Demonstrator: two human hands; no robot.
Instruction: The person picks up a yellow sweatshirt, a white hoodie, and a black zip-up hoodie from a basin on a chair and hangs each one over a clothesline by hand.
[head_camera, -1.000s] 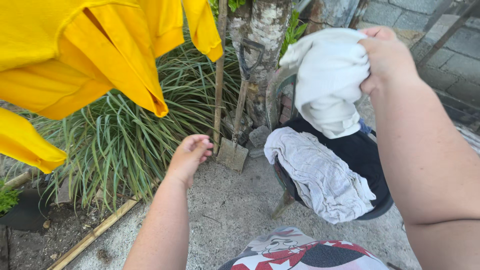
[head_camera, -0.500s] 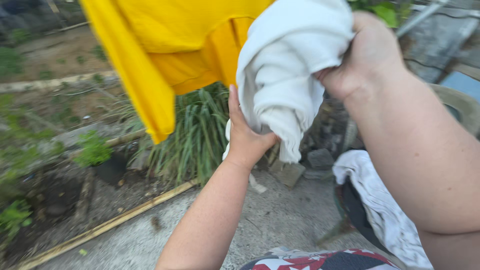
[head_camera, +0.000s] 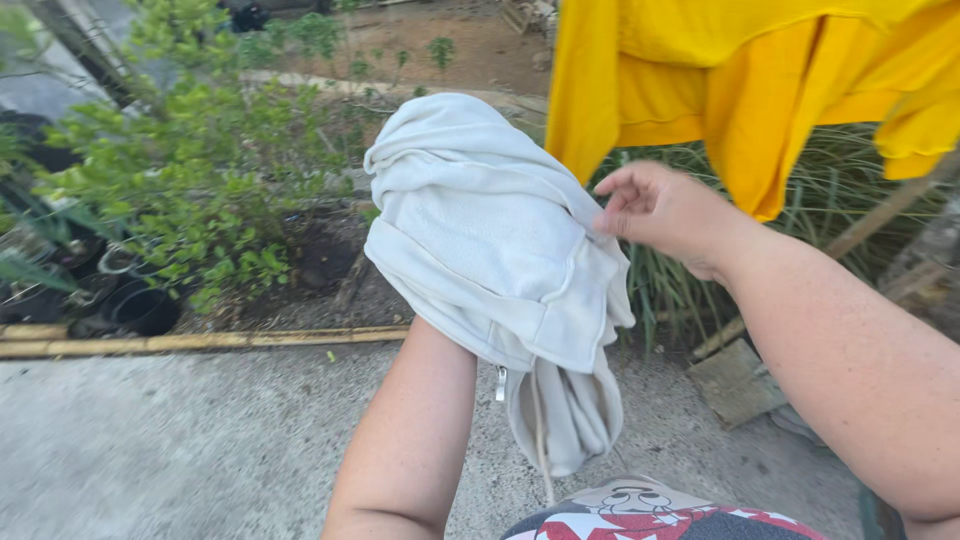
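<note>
A bunched white garment (head_camera: 490, 250) with a zip and a drawstring hangs over my left hand, which is hidden under the cloth; only my left forearm (head_camera: 410, 430) shows below it. My right hand (head_camera: 660, 215) is at the garment's right edge, fingers curled and pinching the fabric there. A yellow shirt (head_camera: 740, 80) hangs on a line just behind and above my right hand.
Green shrubs (head_camera: 200, 170) and black plant pots (head_camera: 140, 305) stand at the left behind a bamboo border pole (head_camera: 200, 342). Long grass (head_camera: 680, 290) grows under the yellow shirt. Concrete ground (head_camera: 170, 440) lies below. A flat stone (head_camera: 735, 380) sits at the right.
The view has swung left, away from the chair with laundry. The white garment has passed from my right hand onto my left, and my right hand now pinches its edge.
</note>
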